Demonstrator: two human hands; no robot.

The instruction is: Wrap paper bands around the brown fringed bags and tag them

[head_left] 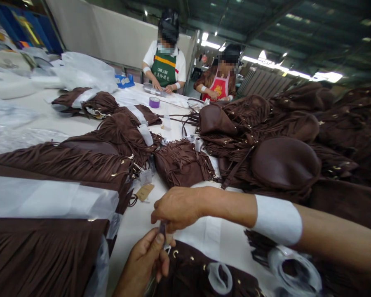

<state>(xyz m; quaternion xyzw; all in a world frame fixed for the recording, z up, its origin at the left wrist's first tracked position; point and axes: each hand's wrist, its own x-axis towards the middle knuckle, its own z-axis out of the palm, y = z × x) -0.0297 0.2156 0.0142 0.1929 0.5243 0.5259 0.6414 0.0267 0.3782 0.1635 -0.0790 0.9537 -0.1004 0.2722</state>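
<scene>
My left hand (pixel 148 258) is closed, thumb against fingers, on a small dark strip (pixel 162 229) with a clear-looking edge. Just above it, my right hand (pixel 179 208) reaches in from the right with its fingers bent down around the strip's upper end. What exactly its fingertips grip is hidden. Below both hands lies a dark brown fringed bag (pixel 188 276) with gold eyelets, partly covered by the left hand. A small white cord shows beside the strip. On this bag stands a clear plastic roll (pixel 220 278).
A brown paper tag (pixel 144 192) lies beyond my hands. More brown fringed bags (pixel 184 163) crowd the white table, piled high at right (pixel 286 163). A ring of clear plastic (pixel 295 270) sits near my right forearm. Across the table are purple tape (pixel 154 102) and two people in aprons.
</scene>
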